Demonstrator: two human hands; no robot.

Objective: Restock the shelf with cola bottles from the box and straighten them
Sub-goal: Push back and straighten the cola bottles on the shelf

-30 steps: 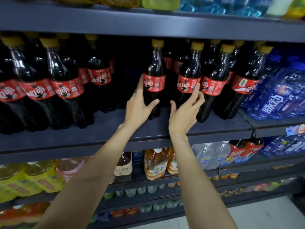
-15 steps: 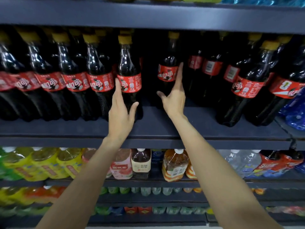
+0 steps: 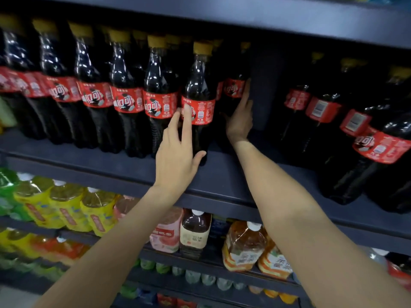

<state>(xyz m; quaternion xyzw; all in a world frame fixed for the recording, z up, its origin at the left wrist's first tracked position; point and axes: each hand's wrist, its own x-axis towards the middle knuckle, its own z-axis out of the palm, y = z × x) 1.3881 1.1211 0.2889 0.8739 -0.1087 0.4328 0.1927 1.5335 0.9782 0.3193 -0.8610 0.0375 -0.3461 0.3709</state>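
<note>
A row of dark plastic cola bottles with red labels and yellow caps (image 3: 93,90) stands upright along the dark blue shelf (image 3: 222,181). The left hand (image 3: 178,156) lies open, fingers straight, against the row's end bottle (image 3: 199,103). Just right, the right hand (image 3: 241,118) reaches deeper, flat against a rear bottle (image 3: 233,90), seemingly unclenched. Beyond lies a gap.

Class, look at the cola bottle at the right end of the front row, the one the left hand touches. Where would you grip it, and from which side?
Grip the cola bottle around its body just below the red label, probably from the front right. It stands upright, another bottle crowds its left, and the shelf is bare there. The left hand now rests on its front.
</note>
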